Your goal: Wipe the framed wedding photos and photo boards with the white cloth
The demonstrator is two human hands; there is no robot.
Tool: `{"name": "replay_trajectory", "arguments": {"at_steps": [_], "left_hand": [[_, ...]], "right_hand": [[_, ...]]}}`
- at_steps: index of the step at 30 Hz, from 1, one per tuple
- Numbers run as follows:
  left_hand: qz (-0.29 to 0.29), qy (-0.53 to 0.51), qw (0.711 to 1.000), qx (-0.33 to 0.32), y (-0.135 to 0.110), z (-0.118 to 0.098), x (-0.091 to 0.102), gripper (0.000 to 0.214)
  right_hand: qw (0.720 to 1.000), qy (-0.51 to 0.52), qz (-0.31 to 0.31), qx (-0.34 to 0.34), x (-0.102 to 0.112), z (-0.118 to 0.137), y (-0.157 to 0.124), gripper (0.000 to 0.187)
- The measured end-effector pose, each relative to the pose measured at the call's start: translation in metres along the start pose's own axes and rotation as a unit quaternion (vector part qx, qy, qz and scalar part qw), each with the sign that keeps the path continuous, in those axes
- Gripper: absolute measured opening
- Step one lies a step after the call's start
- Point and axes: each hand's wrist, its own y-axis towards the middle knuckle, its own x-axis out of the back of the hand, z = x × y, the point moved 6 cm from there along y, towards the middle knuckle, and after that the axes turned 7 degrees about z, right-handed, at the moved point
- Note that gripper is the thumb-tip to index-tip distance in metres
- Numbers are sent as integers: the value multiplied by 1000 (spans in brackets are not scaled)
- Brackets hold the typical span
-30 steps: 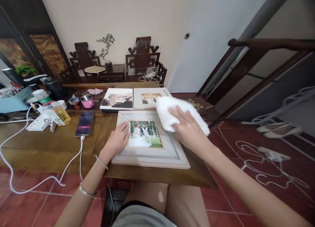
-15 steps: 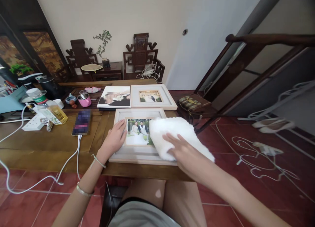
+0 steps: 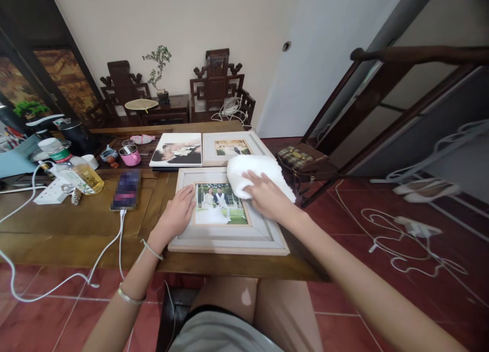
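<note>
"Where's the white cloth?"
"Under the right hand, over the two o'clock corner of the near picture frame on the counter. Those fingers look slightly apart; whether they grip it, I can't tell."
"And the left hand?"
"Flat at the frame's nine o'clock side, fingers close together."
"How far along?"
"Mid-wipe, I'd judge; which parts are done or left doesn't show."

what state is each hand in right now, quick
Left hand: open, laid on the left side of the nearer wedding-photo frame.
Right hand: spread over the fluffy white cloth; whether its grip is closed cannot be told.
</note>
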Motion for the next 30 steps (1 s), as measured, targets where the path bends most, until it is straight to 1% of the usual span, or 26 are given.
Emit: {"name": "replay_trajectory", "arguments": {"at_steps": [2, 3, 5, 7, 9, 12, 14, 15, 18, 20, 22, 25, 27, 29, 30], "left_hand": [[-7, -3, 1000, 3, 0, 0, 0, 46], [-10, -4, 1000, 4, 0, 0, 0, 46], [-14, -3, 1000, 2, 0, 0, -1, 46], [-18, -2, 1000, -1, 0, 0, -1, 46], [-22, 0, 1000, -3, 0, -1, -2, 45], [-26, -1, 1000, -6, 1, -1, -2, 44], [-27, -4, 1000, -11, 1, -1, -3, 44], [-28, -6, 999, -13, 1, -1, -3, 43], [-33, -5, 999, -12, 0, -1, -4, 43], [-32, -2, 999, -9, 0, -1, -4, 43], [-27, 0, 1000, -7, 0, -1, -4, 44], [-26, 1, 1000, -8, 1, 0, -4, 44], [-27, 0, 1000, -14, 1, 1, -3, 43], [-26, -2, 999, -21, 2, 1, -3, 42], [-25, -3, 999, -24, 2, 1, -3, 42]], "right_hand": [[1000, -11, -1, -1, 0, 1, 4, 42], [1000, -14, 0, 2, 0, 4, 2, 40], [1000, -14, 6, 12, 2, 13, -11, 36], [1000, -10, 13, 23, 6, 26, -34, 35], [999, 1, 13, 31, 11, 41, -62, 35], [998, 40, 12, 39, 18, 59, -103, 35], [997, 66, 19, 42, 20, 67, -120, 34], [996, 73, 28, 39, 21, 70, -123, 34], [995, 72, 60, 14, 22, 78, -117, 32], [994, 71, 84, 7, 22, 88, -102, 28], [992, 80, 95, 23, 24, 106, -84, 22], [990, 99, 83, 58, 26, 138, -61, 16], [990, 105, 65, 63, 25, 152, -52, 18], [992, 107, 42, 60, 24, 154, -52, 19], [992, 107, 30, 58, 23, 151, -56, 18]]}}
